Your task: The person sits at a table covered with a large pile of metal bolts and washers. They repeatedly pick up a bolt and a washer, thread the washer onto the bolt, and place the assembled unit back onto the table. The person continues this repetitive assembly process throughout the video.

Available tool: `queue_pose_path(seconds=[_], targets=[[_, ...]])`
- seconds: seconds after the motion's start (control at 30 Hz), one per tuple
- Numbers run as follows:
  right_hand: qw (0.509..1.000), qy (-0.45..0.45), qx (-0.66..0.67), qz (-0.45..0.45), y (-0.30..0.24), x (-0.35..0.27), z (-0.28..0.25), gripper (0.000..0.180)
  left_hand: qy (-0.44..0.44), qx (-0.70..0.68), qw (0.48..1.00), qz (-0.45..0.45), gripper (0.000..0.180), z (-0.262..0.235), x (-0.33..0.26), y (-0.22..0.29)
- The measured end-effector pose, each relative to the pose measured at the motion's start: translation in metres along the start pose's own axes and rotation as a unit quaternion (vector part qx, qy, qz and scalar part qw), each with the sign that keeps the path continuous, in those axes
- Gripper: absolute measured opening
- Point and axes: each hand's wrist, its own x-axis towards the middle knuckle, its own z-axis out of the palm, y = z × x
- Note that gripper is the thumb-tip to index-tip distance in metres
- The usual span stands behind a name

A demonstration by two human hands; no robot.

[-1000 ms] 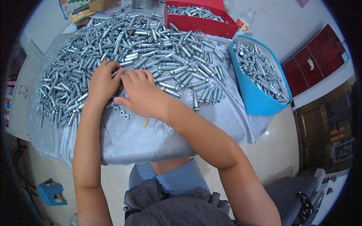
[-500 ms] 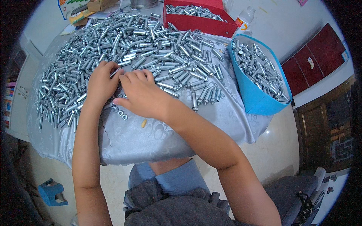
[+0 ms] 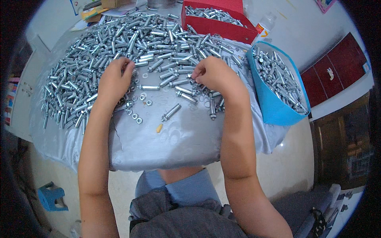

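Note:
A wide heap of silver sleeve anchor bolts (image 3: 95,51) covers the table. My left hand (image 3: 115,81) is over the heap's near left part, its fingers curled toward the thumb; what they hold, if anything, is hidden. To the right, my right hand (image 3: 218,77) pinches thumb and fingers together above bolts at the heap's right side. Whatever is in that pinch is too small to make out. Between the hands lie a single anchor bolt (image 3: 150,87) and, closer to me, another tilted anchor bolt (image 3: 172,112). Several loose hex nuts (image 3: 135,116) lie beside my left wrist.
A blue fabric bin (image 3: 278,113) filled with bolts stands at the table's right. Behind the heap is a red box (image 3: 222,28) of bolts, with a plastic bottle (image 3: 265,24) beside it. A small yellow piece (image 3: 159,128) lies on the silvery tablecloth (image 3: 170,148).
My right hand has moved right, away from my left hand, to the right-hand bolts. Bolts and nuts it covered now show between the hands. The whole view has shifted slightly.

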Motion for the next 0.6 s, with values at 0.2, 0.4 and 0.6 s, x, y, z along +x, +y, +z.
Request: queue_pose_path(seconds=[0.2, 0.4, 0.6], targets=[[0.997, 0.018, -0.071, 0.035, -0.017, -0.008, -0.002, 0.01, 0.172, 0.126, 0.976, -0.04, 0.021, -0.013, 0.017, -0.041], [0.991, -0.012, -0.1, 0.09, -0.027, -0.009, -0.004, 0.014, 0.168, 0.181, 0.966, -0.075, 0.024, -0.012, 0.02, -0.064], [0.988, -0.041, -0.114, 0.097, -0.028, -0.009, -0.006, 0.016, 0.166, 0.227, 0.958, -0.059, 0.025, -0.008, 0.018, -0.063]])
